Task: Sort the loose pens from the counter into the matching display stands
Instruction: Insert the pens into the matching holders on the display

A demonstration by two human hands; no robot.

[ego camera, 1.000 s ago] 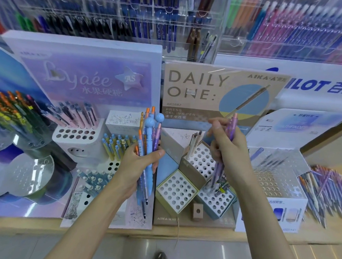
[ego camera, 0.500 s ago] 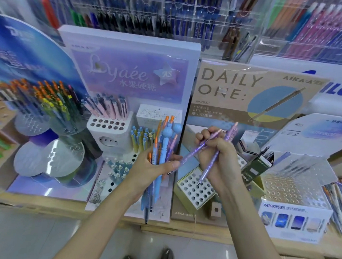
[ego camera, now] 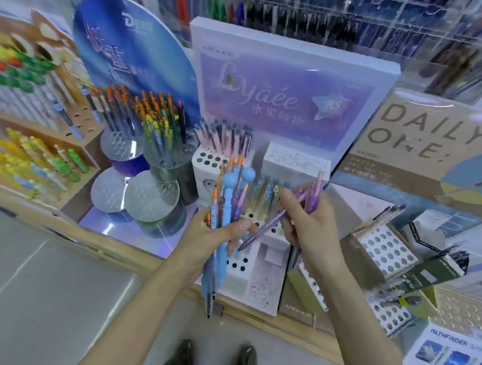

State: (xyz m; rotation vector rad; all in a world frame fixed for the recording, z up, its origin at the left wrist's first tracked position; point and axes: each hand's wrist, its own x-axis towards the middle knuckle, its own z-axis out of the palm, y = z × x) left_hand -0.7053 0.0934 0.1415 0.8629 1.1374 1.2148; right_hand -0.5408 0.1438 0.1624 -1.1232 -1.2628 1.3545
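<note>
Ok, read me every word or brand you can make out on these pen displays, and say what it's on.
"Lyaée", with "水果硬糖" beneath: purple display board.
"AS": star on that board.
"DAILY ONE:" and "PRESS GEL INK PEN": tan board.
"PATHFINDER": white box, lower right.
Blue round board: logo and characters too blurred to read.
Small print elsewhere: too small or blurred.
</note>
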